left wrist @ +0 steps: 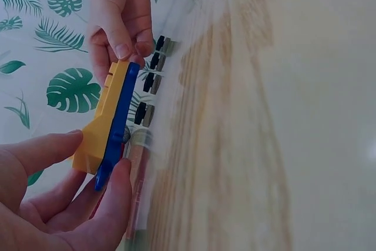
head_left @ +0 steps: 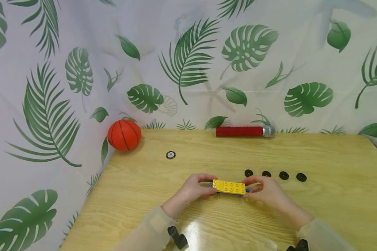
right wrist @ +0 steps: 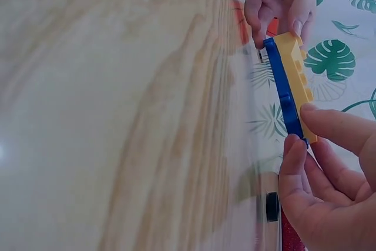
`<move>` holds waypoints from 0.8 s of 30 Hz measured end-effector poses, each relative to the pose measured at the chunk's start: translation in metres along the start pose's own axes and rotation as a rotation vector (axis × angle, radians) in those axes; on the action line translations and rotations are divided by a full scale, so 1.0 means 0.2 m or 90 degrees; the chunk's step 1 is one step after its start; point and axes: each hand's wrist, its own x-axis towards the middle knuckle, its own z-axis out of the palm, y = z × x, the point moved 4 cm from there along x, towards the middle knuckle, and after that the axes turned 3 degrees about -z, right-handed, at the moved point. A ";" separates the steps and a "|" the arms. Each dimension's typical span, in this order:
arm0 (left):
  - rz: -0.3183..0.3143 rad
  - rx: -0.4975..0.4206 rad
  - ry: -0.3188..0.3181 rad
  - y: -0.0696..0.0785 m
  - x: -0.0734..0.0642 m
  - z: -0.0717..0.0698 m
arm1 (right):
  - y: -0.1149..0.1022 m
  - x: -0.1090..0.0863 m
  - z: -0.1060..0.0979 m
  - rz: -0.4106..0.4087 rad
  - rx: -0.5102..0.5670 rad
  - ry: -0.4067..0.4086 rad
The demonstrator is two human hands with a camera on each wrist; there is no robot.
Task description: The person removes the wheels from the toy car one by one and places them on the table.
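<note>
A toy building-block car body (head_left: 229, 187), yellow studded bricks on a blue base, is held between both hands above the table. My left hand (head_left: 195, 189) pinches its left end; in the left wrist view the thumb and fingers (left wrist: 56, 152) press on the yellow sloped brick and the blue base. My right hand (head_left: 268, 190) grips the other end, and in the right wrist view its fingertips sit at the yellow side and the blue tip. Several black toy wheels (head_left: 283, 175) lie in a row just behind the right hand, one partly covered by it.
On the wooden table (head_left: 138, 209), a red basketball-patterned ball (head_left: 124, 135) stands at the back left. A poker chip (head_left: 171, 155) lies right of it. A red-handled microphone (head_left: 238, 131) lies along the back edge, before a leaf-print cloth (head_left: 188, 115).
</note>
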 end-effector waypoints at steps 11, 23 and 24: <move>0.004 -0.019 -0.012 -0.02 0.01 0.00 | 0.04 0.02 0.01 -0.005 -0.046 0.001; -0.007 0.020 0.004 -0.01 0.00 -0.01 | 0.05 0.03 0.02 0.018 -0.048 -0.003; -0.008 0.020 0.005 -0.01 0.00 -0.01 | 0.06 0.03 0.02 0.019 -0.047 -0.004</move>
